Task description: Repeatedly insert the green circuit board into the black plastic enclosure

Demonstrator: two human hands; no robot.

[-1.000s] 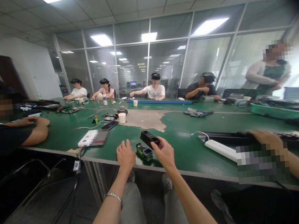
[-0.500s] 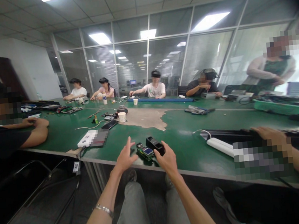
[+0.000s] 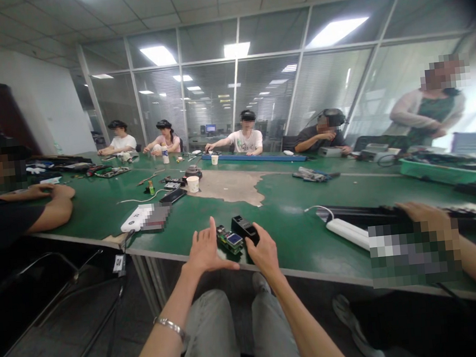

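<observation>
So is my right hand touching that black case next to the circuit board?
Touching. The head view shows your right hand with thumb and fingers at the near end of the black case.

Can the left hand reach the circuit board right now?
Probably yes: the left hand is spread open just beside the circuit board, and the black box is on the board's far side from it.

Flat green worktop (image 3: 302,234), irregular beige patch (image 3: 230,187) toward far middle. Near: black rectangular plastic case (image 3: 243,227); green stacked circuit board (image 3: 226,242), dark blue screen (image 3: 234,239). Left: white flat box (image 3: 132,221), dark markings; white paper cup (image 3: 192,184), faint print. Far: long blue bar (image 3: 257,157). Right: mint-green plastic basket (image 3: 435,176), white elongated bar (image 3: 350,235).
</observation>
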